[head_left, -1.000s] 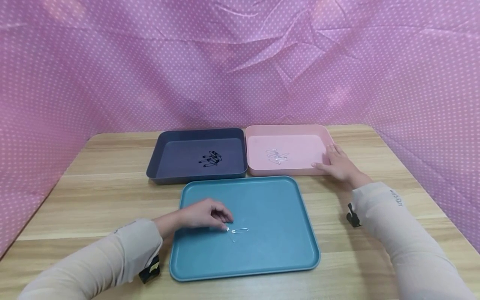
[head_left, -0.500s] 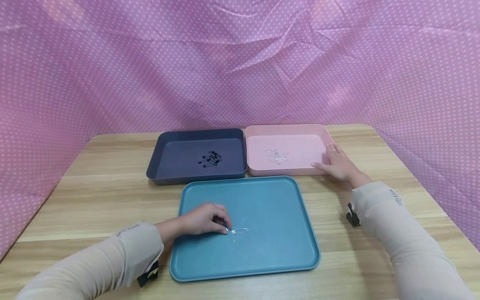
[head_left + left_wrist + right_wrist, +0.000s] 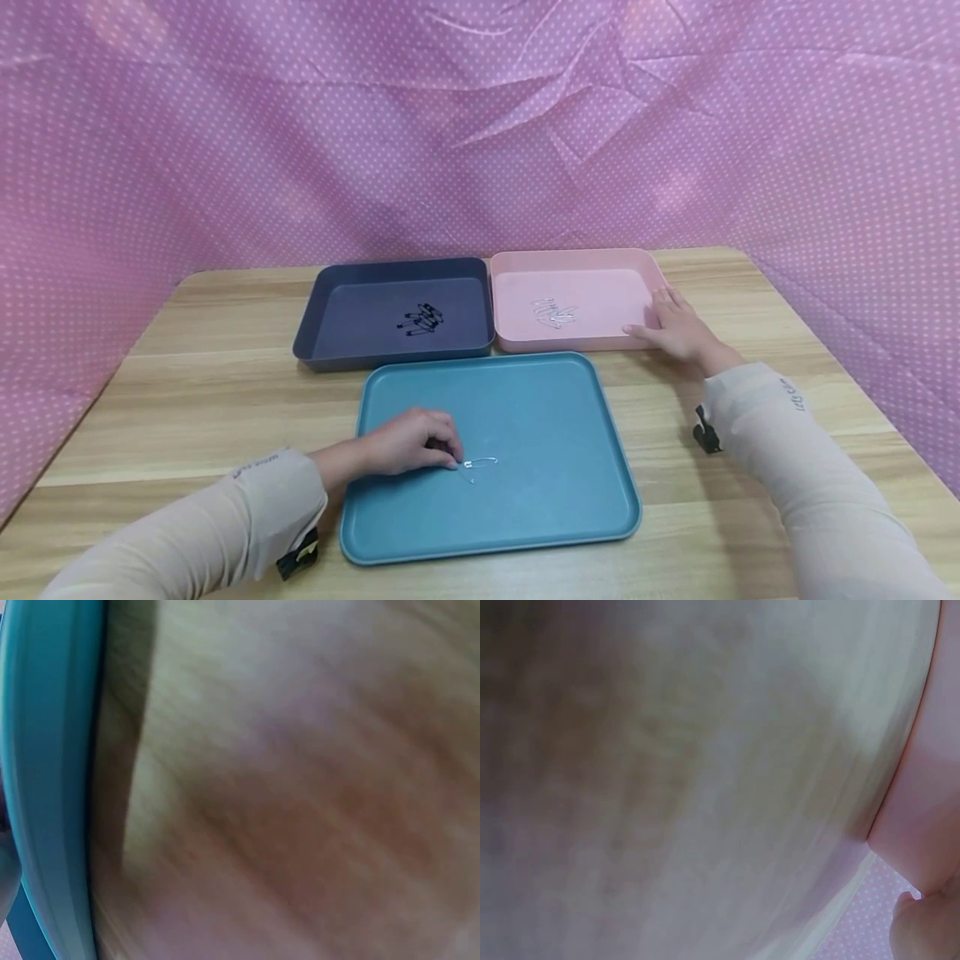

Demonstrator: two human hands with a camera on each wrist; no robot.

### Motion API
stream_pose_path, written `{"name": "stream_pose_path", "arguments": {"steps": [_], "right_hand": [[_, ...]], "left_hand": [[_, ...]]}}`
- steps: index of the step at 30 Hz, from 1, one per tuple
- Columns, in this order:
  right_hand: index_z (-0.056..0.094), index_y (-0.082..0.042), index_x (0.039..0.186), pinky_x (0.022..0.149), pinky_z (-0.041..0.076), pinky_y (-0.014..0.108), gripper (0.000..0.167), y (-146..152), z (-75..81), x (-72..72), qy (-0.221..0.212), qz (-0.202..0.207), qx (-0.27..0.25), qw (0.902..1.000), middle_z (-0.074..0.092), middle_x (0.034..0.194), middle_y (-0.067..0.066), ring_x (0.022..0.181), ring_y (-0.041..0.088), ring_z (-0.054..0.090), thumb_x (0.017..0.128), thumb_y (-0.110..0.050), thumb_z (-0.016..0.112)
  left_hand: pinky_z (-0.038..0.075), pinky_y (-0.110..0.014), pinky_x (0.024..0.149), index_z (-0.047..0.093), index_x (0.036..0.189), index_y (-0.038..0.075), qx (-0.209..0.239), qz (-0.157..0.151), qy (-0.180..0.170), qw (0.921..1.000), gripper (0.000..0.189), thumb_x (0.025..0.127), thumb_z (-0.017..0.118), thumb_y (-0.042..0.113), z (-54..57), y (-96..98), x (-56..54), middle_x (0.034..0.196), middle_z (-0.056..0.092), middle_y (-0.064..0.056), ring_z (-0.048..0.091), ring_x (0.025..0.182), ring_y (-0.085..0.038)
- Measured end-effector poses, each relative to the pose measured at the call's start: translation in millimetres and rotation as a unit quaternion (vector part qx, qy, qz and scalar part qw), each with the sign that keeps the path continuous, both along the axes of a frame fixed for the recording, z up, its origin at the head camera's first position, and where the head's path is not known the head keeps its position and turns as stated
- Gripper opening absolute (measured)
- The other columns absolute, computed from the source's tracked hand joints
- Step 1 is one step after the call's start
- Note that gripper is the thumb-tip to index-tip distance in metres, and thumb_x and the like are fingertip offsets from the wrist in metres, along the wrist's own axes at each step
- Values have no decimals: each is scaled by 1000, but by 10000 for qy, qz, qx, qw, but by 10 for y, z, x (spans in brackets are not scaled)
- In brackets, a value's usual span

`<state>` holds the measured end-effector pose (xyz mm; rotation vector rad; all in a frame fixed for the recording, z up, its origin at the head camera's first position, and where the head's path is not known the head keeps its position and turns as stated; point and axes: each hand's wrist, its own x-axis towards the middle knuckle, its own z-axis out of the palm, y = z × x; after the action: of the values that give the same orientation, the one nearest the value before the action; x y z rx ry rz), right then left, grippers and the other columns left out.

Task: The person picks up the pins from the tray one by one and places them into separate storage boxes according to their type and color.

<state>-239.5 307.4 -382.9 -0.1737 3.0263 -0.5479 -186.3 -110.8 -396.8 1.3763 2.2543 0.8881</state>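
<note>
My left hand (image 3: 416,442) is over the teal tray (image 3: 555,500), its thumb and forefinger pinching the end of a silver safety pin (image 3: 468,476); the fingertips hide part of that pin. A second silver safety pin (image 3: 482,462) lies just right of the fingertips. At the near right corner of the pink tray (image 3: 585,343), my right hand (image 3: 678,329) rests with fairly straight fingers along the side and the thumb over the front rim. In the right wrist view, part of that hand (image 3: 930,922) shows beside the pink tray's wall (image 3: 922,817). The left wrist view shows mostly table and the teal tray's edge (image 3: 56,750).
Behind the teal tray stands a dark blue tray (image 3: 360,325) holding several black safety pins (image 3: 422,319). Several silver safety pins (image 3: 553,313) lie in the pink tray beside it. A pink dotted cloth (image 3: 480,150) hangs behind the wooden table (image 3: 225,375).
My left hand has lowered slightly, and its thumb and forefinger have closed on the end of one silver safety pin. The right hand has stayed at the pink tray's corner.
</note>
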Motion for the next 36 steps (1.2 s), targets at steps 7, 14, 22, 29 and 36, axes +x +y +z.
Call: {"name": "stream_pose_path", "arguments": {"steps": [7,14,22,29,36], "right_hand": [[2,14,131,98,0,50,95,5,3,1,-53,-5,-11,10000,-2,136,30,126,37,-7,81,-57,41],[2,14,131,99,-1,48,97,5,15,-4,-95,-14,-33,9999,-2,136,31,126,37,-7,81,-58,41],[3,15,131,99,-1,48,95,7,7,7,-79,9,-40,10000,-3,136,30,126,36,-10,81,-57,41],[5,17,130,98,-2,49,95,9,15,15,-72,52,-10,10000,-1,135,32,125,37,-11,82,-57,41],[5,16,130,98,-1,50,94,-3,16,22,-35,52,-120,9999,-1,136,31,125,36,-12,82,-56,42]], "left_hand": [[43,-16,63,66,81,16,-46,-288,303,9991,4,79,63,16,-3,14,-21,76,52,14,48,69,-1],[41,-17,62,62,78,13,-275,-547,287,9977,3,80,61,15,44,43,-41,76,49,11,45,69,-2],[41,-21,61,58,74,16,-393,-84,-652,9971,7,79,61,14,75,58,-61,72,51,11,46,67,-5],[42,-24,59,61,76,14,-110,286,-956,9950,4,79,61,15,194,142,-150,71,57,8,48,65,-8],[44,-27,67,64,82,7,241,703,-1125,9909,9,81,60,16,290,278,-315,80,60,4,52,72,-12]]}}
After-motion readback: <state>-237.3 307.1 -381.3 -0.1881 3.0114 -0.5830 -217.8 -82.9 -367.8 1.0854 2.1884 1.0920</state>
